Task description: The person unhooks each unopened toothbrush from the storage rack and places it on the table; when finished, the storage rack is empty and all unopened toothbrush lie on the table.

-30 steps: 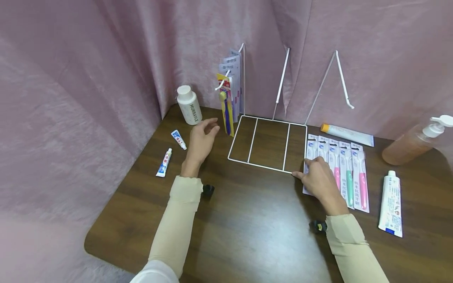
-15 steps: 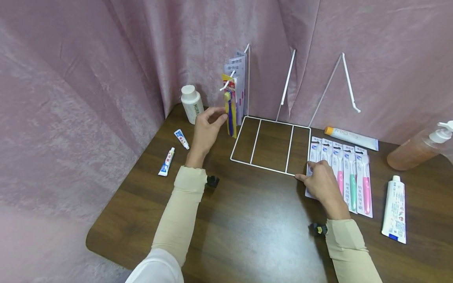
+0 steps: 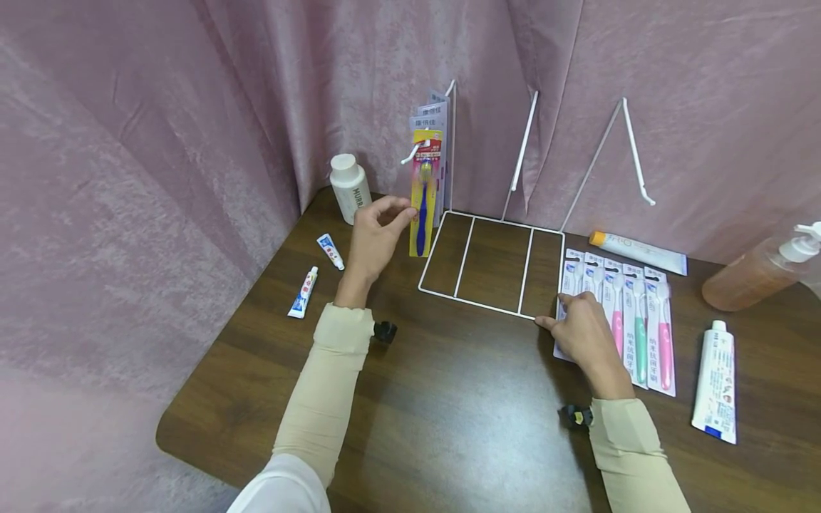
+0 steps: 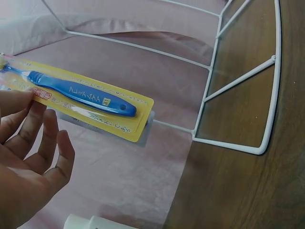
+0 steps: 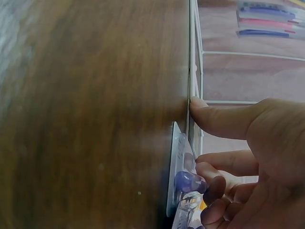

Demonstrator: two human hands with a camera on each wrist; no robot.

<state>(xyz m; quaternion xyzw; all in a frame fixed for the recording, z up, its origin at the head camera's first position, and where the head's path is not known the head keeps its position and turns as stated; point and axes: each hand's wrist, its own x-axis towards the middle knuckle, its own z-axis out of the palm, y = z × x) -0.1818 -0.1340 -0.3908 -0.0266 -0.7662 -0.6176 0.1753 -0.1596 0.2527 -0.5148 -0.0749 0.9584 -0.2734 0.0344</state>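
The left hand (image 3: 375,235), left of centre in the head view, has its fingertips at the left edge of a yellow toothbrush pack (image 3: 424,191) that hangs on the leftmost hook of the white wire rack (image 3: 490,258). A second ago this hand was hovering lower over the surface (image 3: 449,420), short of the pack, and the pack hung edge-on; now the hand has come up to it and the card has turned to face the camera, so the hand appears to be straightening the hung pack. The right hand (image 3: 584,331), lower right of centre, has hardly moved: its thumb is at the rack's near right corner while its curled fingers lie on the leftmost pack in the row of flat toothbrush packs (image 3: 618,313). A white bottle (image 3: 350,189) stands upper left, and two small tubes (image 3: 314,274) lie left of the left hand.

In the left wrist view the left hand (image 4: 28,157) fills the lower left, its fingers loosely bent and fairly wide; whether the fingertips actually pinch the yellow pack (image 4: 81,98) cannot be told, as the contact is at the frame's edge.

In the right wrist view the right hand (image 5: 248,157) sits at the lower right, its thumb pressed against the rack's wire (image 5: 192,71) and its fingers folded narrowly over a clear-fronted pack (image 5: 181,181) lying flat.
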